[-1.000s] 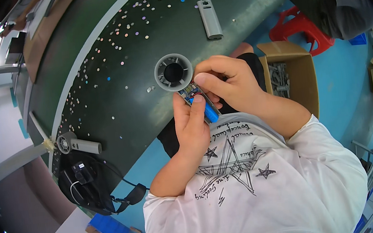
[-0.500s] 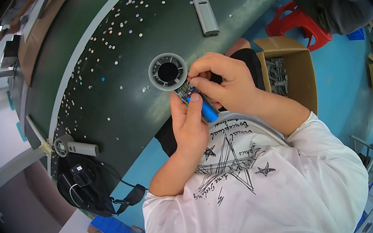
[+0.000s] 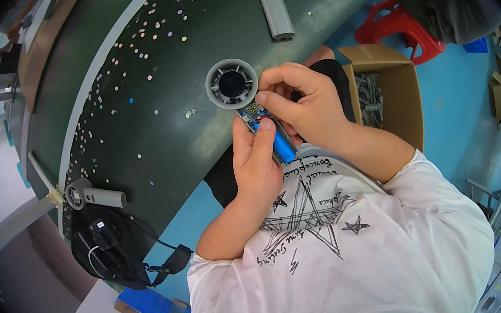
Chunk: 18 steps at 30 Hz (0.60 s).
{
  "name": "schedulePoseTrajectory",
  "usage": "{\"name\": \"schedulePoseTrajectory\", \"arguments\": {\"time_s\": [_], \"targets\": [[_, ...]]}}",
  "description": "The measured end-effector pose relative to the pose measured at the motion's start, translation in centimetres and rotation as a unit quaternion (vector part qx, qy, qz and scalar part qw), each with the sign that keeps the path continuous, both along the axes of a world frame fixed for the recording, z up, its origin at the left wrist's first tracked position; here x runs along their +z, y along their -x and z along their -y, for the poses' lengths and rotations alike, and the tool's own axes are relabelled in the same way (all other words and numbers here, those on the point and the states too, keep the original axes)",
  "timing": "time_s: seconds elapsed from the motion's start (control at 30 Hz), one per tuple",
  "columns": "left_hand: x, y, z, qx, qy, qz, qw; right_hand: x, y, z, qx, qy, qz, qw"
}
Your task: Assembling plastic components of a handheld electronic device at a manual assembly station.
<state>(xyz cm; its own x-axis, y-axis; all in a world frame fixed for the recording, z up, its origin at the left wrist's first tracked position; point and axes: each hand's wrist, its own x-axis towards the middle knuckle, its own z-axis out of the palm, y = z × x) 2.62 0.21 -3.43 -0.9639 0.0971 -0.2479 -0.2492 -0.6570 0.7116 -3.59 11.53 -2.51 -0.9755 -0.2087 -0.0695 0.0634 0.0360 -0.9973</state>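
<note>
A grey handheld fan (image 3: 232, 84) with a round head is between my hands, its handle uncovered. Inside the handle, a small circuit board (image 3: 252, 115) with a digit display sits near the head, and a blue cylindrical battery (image 3: 284, 149) lies below it. My left hand (image 3: 255, 159) wraps the handle from the left, its thumb pressed over the board's lower end and the battery's top. With thumb and index finger closed together, my right hand (image 3: 312, 103) pinches at the joint of head and board. Whatever sits between those fingertips is hidden.
A grey handle cover (image 3: 276, 14) lies on the dark green table (image 3: 188, 151), with small round discs scattered leftward. Another grey fan (image 3: 104, 197) rests beside a black bag (image 3: 110, 253). At right stand an open cardboard box (image 3: 407, 92) of grey parts, a red stool (image 3: 399, 28) and another person.
The fan has shifted slightly right and up in view, with its head turned a little. My right fingers have moved slightly around the joint; my left grip stays the same.
</note>
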Motion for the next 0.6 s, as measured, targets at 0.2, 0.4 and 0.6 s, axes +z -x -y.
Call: {"name": "schedulePoseTrajectory", "arguments": {"time_s": [0.2, 0.4, 0.6], "targets": [[-0.4, 0.1, -0.4, 0.055, 0.005, -0.022, 0.998, -1.6, 0.2, -0.3, 0.044, -0.071, -0.284, 0.955], [-0.2, 0.1, -0.5, 0.085, 0.010, 0.012, 0.996, -1.0, -0.1, -0.5, 0.034, -0.077, -0.261, 0.962], [-0.1, 0.0, 0.0, 0.000, 0.019, -0.042, 0.999, -0.1, -0.4, -0.9, 0.032, -0.002, -0.063, 0.998]]}}
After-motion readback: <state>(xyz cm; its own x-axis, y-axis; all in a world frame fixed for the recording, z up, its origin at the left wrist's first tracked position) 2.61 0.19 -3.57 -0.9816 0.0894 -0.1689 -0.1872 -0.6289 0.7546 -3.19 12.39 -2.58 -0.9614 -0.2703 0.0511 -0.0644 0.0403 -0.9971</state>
